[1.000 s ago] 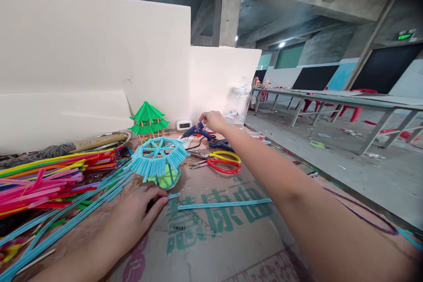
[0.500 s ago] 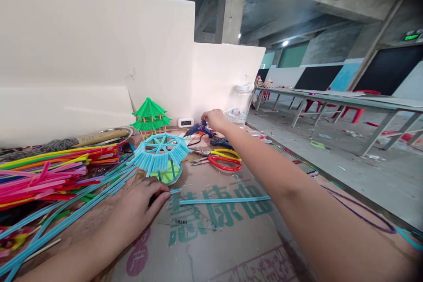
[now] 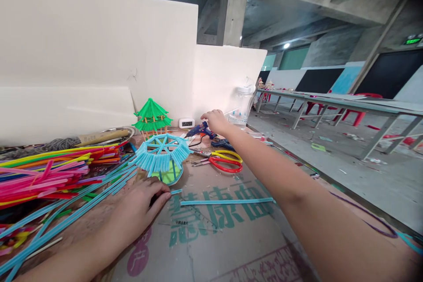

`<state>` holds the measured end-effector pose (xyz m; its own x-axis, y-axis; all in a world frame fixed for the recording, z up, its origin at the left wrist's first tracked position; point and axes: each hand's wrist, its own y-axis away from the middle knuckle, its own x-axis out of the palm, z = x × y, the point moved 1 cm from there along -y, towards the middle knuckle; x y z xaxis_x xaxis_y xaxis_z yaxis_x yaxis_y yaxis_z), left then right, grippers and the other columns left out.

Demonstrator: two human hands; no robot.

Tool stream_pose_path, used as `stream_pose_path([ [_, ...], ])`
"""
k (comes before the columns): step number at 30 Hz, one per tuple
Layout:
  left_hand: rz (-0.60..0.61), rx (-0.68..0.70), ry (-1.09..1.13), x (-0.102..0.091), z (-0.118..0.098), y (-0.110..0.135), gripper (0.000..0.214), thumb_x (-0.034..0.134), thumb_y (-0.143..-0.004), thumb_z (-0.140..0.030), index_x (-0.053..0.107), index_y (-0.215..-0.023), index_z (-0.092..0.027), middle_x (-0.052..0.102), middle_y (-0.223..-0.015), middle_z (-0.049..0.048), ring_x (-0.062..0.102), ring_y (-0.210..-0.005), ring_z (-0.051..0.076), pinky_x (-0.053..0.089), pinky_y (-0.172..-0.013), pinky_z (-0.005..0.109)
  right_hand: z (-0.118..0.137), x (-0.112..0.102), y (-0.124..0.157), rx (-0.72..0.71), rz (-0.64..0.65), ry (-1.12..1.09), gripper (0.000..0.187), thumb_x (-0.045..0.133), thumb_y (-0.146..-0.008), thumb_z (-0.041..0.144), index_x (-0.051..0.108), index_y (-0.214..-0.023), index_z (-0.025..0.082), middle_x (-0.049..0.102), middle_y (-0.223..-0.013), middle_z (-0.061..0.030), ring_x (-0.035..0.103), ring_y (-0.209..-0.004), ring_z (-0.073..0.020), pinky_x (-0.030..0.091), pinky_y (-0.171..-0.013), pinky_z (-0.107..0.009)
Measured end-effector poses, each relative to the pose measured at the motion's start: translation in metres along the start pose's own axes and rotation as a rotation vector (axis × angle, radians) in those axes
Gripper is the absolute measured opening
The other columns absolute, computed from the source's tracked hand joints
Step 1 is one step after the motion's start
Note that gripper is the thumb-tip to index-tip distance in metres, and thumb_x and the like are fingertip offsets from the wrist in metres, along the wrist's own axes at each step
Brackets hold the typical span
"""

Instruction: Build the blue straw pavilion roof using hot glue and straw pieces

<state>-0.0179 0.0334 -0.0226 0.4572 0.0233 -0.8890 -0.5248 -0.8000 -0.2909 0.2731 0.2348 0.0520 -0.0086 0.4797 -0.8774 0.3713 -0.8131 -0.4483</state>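
My left hand (image 3: pixel 150 196) rests low on the cardboard, its thumb and fingers pinching a short light-blue pipe cleaner piece (image 3: pixel 176 192). Just beyond it stands a light-blue pipe-cleaner roof model (image 3: pixel 163 150) with spokes on top and a green base below. My right hand (image 3: pixel 216 122) is stretched far forward over a dark blue hot glue gun (image 3: pixel 200 129), fingers curved and apart, close above the gun's body. Whether a fingertip touches it is hard to see. A longer light-blue pipe cleaner (image 3: pixel 228 202) lies across the cardboard between my arms.
A green tiered pagoda model (image 3: pixel 152 116) stands behind. Bundled coloured pipe cleaners (image 3: pixel 42 176) fill the left side. Red and yellow-handled scissors (image 3: pixel 228 163), a small digital clock (image 3: pixel 187 123) and a clear plastic jar (image 3: pixel 241 105) sit toward the back. White boards (image 3: pixel 99 53) wall off the far side.
The view has shifted slightly. My right fingers sit a little higher off the glue gun, which lies in about the same spot. My left hand keeps its pinch.
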Motion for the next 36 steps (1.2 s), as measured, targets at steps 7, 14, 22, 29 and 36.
stream_pose_path([
  [7,-0.033,0.013,-0.003,0.001,0.002,0.000,0.029,0.046,-0.095,-0.041,0.068,-0.088,-0.023,0.069,-0.090,0.0042,0.062,-0.088,0.023,0.044,-0.080,0.036,0.003,-0.002,0.006,-0.026,-0.059,-0.060,0.032,0.052,-0.083,0.010,0.070,-0.109,0.018,0.070,-0.113,-0.0102,0.055,-0.110,-0.0274,0.033,-0.099,-0.039],
  [14,-0.096,0.023,0.017,-0.007,-0.007,0.006,0.029,0.045,-0.096,-0.041,0.067,-0.088,-0.023,0.070,-0.089,0.0026,0.061,-0.088,0.021,0.044,-0.080,0.034,0.034,-0.049,0.048,0.056,-0.324,-0.188,0.026,0.042,-0.094,0.019,0.060,-0.109,0.009,0.066,-0.103,-0.0138,0.057,-0.097,-0.0227,0.041,-0.087,-0.031],
  [22,-0.201,0.055,0.022,-0.014,-0.017,0.012,0.024,0.047,-0.096,-0.034,0.068,-0.094,-0.021,0.070,-0.090,0.0040,0.062,-0.088,0.020,0.045,-0.082,0.034,0.119,-0.104,0.139,-0.438,-0.104,-0.435,0.019,0.050,-0.096,0.033,0.064,-0.091,0.023,0.068,-0.074,-0.0003,0.061,-0.070,-0.0149,0.039,-0.064,-0.026],
  [29,-0.202,0.112,0.010,-0.015,-0.021,0.015,0.021,0.046,-0.096,-0.030,0.064,-0.092,-0.021,0.068,-0.089,0.0034,0.061,-0.087,0.019,0.045,-0.078,0.032,0.148,-0.075,0.163,-0.521,-0.045,-0.258,0.018,0.048,-0.097,0.030,0.064,-0.097,0.022,0.071,-0.084,-0.0045,0.064,-0.076,-0.0185,0.042,-0.064,-0.032],
  [36,-0.208,0.138,0.011,-0.016,-0.020,0.014,0.020,0.047,-0.096,-0.031,0.063,-0.088,-0.021,0.067,-0.086,0.0024,0.061,-0.085,0.018,0.044,-0.080,0.032,0.156,-0.078,0.172,-0.508,-0.052,-0.203,0.024,0.044,-0.098,0.031,0.063,-0.086,0.021,0.069,-0.079,-0.0051,0.061,-0.074,-0.0203,0.041,-0.064,-0.036],
])
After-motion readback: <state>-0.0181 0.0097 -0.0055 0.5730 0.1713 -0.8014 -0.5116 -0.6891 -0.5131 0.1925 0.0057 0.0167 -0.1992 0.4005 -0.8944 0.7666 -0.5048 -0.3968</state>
